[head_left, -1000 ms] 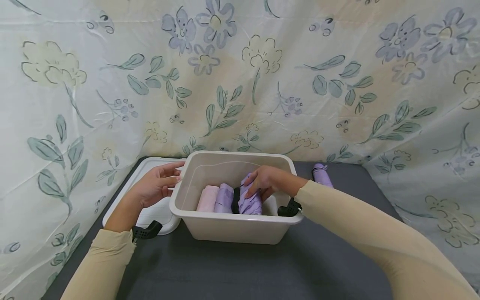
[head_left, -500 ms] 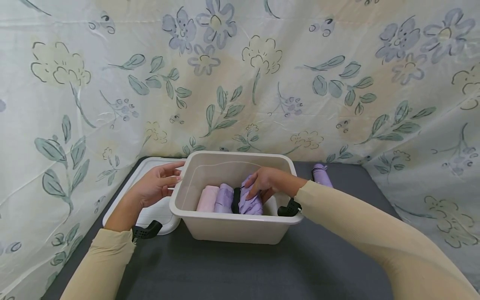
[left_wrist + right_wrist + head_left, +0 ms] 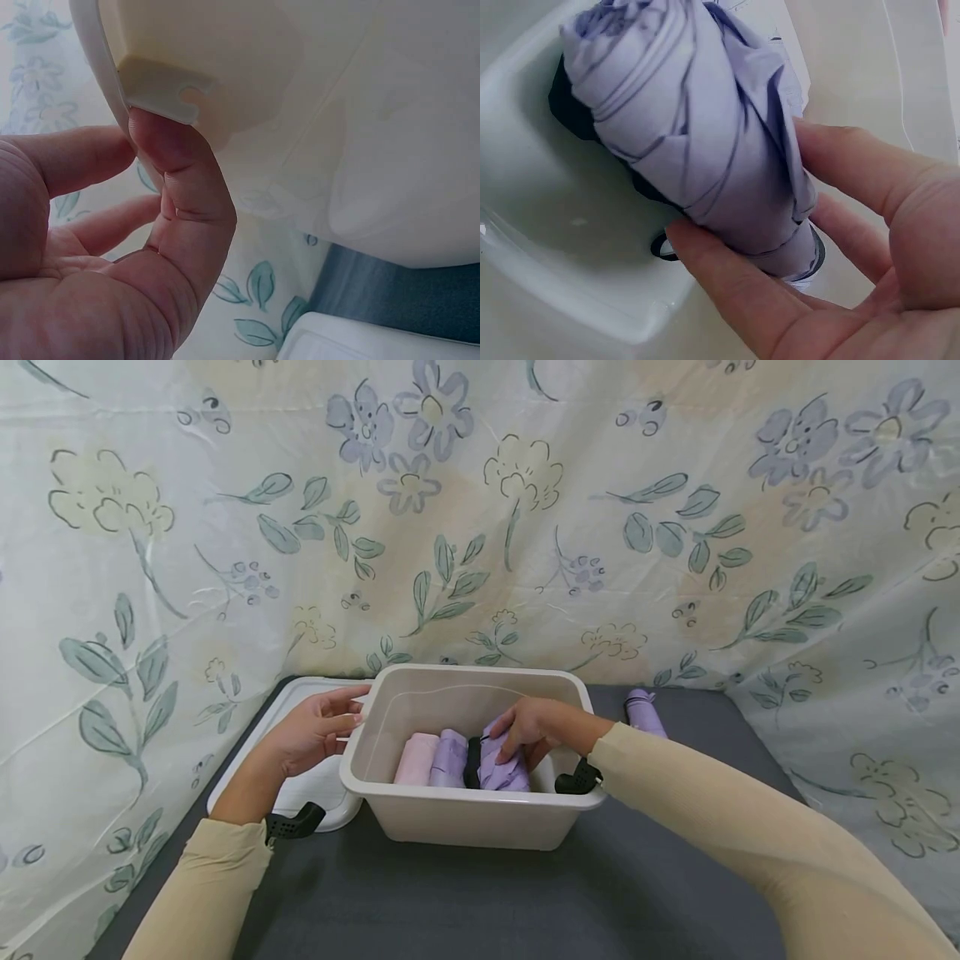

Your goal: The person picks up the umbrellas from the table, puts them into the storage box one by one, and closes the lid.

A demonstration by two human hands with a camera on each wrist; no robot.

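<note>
Head view: three folded umbrellas [image 3: 450, 758] in bin [image 3: 465, 814], one [image 3: 643, 710] outside.

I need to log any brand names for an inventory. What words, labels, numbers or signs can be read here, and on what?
None can be read: no text, label, number or sign shows on the beige bin, the folded lilac umbrella that the right hand grips, the lid beside the left hand, or the flower-printed cloth behind.
</note>
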